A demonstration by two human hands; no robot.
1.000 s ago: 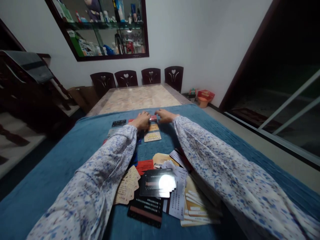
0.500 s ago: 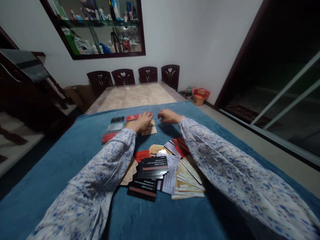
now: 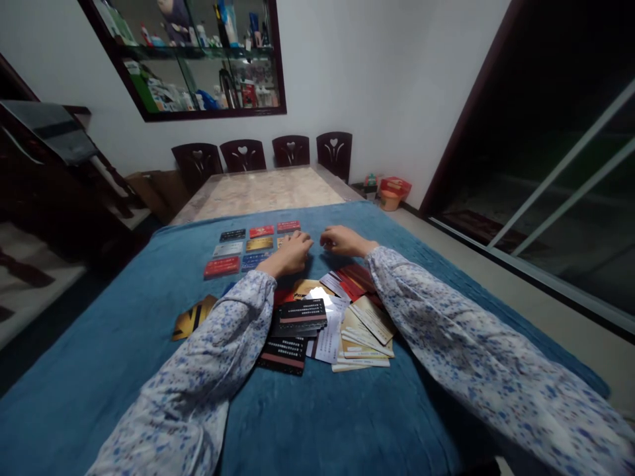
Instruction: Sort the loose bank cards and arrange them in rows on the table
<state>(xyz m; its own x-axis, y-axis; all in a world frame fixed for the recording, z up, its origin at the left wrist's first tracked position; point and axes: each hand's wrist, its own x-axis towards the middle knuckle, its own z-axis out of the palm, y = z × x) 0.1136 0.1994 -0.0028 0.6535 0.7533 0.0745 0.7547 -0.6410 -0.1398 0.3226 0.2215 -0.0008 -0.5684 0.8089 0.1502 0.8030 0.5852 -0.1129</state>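
My left hand [image 3: 294, 253] is over the right column of a neat grid of cards, its fingers stretched forward and bent a little. It partly covers a yellow-orange card [image 3: 282, 241] and hides the spot below that. A red card [image 3: 288, 227] lies just beyond the fingers. To the right, my right hand [image 3: 344, 240] hovers over the cloth with loosely curled fingers and nothing visible in them. The grid also has a black card [image 3: 233, 235], a gold card [image 3: 259, 244], a blue card [image 3: 255, 261] and a red card [image 3: 221, 266].
Between my forearms lies a loose pile with black cards [image 3: 301, 314], white cards [image 3: 325, 340] and cream cards [image 3: 364, 330]. Black-and-gold cards [image 3: 194, 318] lie left of my left sleeve. A blue cloth [image 3: 317, 416] covers the near table; chairs [image 3: 291, 151] stand at the far end.
My left hand has drawn back toward me, uncovering the upper cards of the grid. My right hand has shifted slightly nearer. The view has moved a little, showing the black-and-gold cards on the left.
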